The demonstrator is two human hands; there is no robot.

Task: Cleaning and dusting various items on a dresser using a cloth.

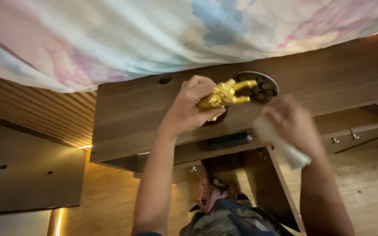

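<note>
Left hand: the left hand [193,107] is closed around the base of a small glossy gold figurine [225,94], fingers wrapped over its lower half and lifting it just above the desk.
Right hand: the right hand [290,122] is motion-blurred; it appears clenched on a crumpled white cloth [281,144] that trails from below the fist toward the person.
Held thing, position: the gold figurine sits between the two hands, touching the left and just apart from the right.
Long axis: the figurine lies roughly level, its two thin gold prongs pointing away from the left hand toward the right hand.
Nearer hand: the left hand holds the figurine; the cloth-bearing right hand is near its free, pronged end.
Behind the figurine: a round dark metal tray with ring-patterned openwork [263,87] rests on the surface, partly covered by the prongs.
Support: a dark brown wood-grain desk top [127,113] with a small round cable hole [164,80].
Above the desk: a pastel pink, blue and white fabric [110,35] overhangs its far edge.
Below: pink shoes [208,192] on a light wooden floor [364,183].
</note>
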